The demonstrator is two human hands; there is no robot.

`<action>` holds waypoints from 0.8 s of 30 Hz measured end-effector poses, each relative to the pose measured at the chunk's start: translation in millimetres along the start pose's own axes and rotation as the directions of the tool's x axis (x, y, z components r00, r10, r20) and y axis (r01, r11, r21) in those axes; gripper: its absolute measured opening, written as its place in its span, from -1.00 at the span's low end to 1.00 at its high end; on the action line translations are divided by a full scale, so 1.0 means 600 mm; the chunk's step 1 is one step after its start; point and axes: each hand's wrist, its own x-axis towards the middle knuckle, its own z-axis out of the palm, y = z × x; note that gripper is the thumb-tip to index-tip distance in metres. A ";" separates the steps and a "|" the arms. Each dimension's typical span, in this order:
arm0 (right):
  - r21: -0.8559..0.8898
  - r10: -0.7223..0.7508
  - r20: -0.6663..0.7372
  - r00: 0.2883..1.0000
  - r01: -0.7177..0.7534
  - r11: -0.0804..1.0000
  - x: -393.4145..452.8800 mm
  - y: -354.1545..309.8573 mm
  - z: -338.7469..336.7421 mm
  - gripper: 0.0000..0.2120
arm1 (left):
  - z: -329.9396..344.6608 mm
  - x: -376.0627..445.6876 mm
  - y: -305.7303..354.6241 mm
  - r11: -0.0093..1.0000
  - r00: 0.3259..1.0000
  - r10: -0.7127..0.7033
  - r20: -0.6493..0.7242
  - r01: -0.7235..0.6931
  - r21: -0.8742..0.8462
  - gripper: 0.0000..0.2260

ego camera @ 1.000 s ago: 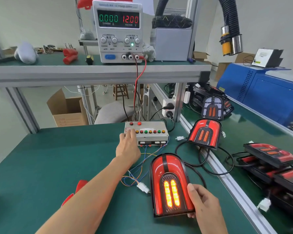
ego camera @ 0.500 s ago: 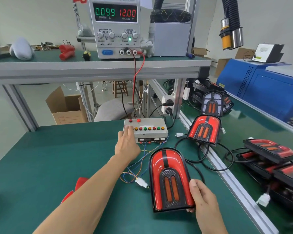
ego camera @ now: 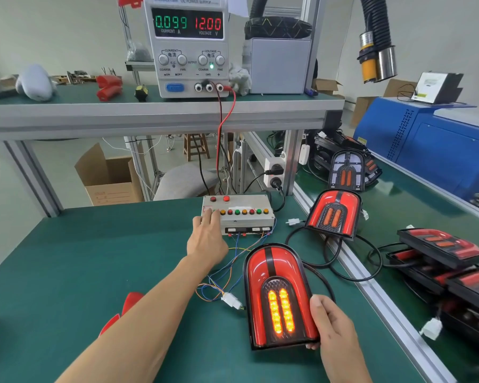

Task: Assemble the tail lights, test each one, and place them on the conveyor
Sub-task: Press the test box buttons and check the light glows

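Observation:
A red arch-shaped tail light point(ego camera: 277, 275) lies on the green bench, its two centre strips glowing orange. My right hand point(ego camera: 333, 330) grips its lower right corner, thumb on the lens. My left hand point(ego camera: 206, 239) reaches to the white test box point(ego camera: 246, 219), fingertips pressing a button at the left end of its row. Coloured wires point(ego camera: 227, 272) run from the box to a white connector point(ego camera: 232, 300) beside the light. The power supply point(ego camera: 190, 45) on the shelf reads 0.099 A and 12.00 V. The conveyor point(ego camera: 393, 205) runs along the right.
A second tail light point(ego camera: 333, 212) leans on the rail between bench and conveyor, its black cable looping on the bench. More tail lights point(ego camera: 440, 246) lie on the conveyor. Red plastic parts point(ego camera: 127, 305) sit under my left forearm. A blue machine point(ego camera: 437, 145) stands at the far right.
The centre strips of the held tail light were lit, went dark half a second ago, and glow again now. The current reading rose from 0.000 to 0.099. Both hands stay in place.

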 end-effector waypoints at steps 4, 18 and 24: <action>0.007 -0.014 0.021 1.000 0.014 1.000 -0.001 0.000 -0.001 -0.55 | 0.005 -0.002 0.003 0.997 1.000 -0.008 0.028 0.005 0.078 -0.31; 0.011 -0.016 0.006 1.000 0.016 1.000 0.001 0.007 -0.003 -0.72 | 0.005 0.018 0.010 0.993 0.996 -0.058 0.067 0.051 0.105 -0.31; 0.024 -0.005 0.014 1.000 0.005 1.000 0.000 0.001 0.000 -0.71 | 0.000 0.022 0.013 0.994 0.992 -0.085 0.096 0.078 0.080 -0.32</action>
